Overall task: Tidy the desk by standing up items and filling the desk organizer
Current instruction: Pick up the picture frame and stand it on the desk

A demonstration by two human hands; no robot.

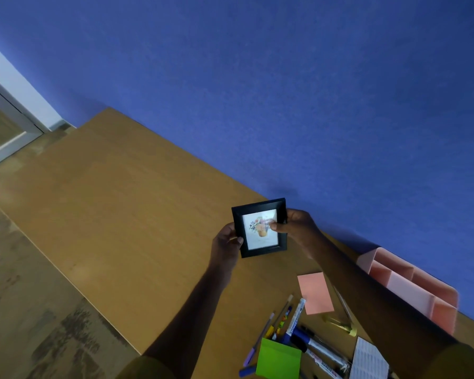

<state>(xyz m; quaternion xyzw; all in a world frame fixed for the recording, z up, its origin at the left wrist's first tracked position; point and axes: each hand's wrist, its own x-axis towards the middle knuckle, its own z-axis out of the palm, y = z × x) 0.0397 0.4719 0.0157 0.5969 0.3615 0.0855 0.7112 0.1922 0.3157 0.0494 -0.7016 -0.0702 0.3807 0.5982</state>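
Gripping the picture frame (260, 228) — left hand (227, 243), right hand (296, 228)

Blue wall (285, 77) fills most of my view, matte, evenly dim. Wooden desk (115, 203) pushed flush against it, tan, bare on its left part. Floor (25, 310) below desk edge, mottled brown-grey. White door frame (14, 105) far left, beside wall corner. Light low, bluish.

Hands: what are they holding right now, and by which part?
The small black picture frame, held by both: left hand on its left edge, right hand on its right edge, thumb across the glass.
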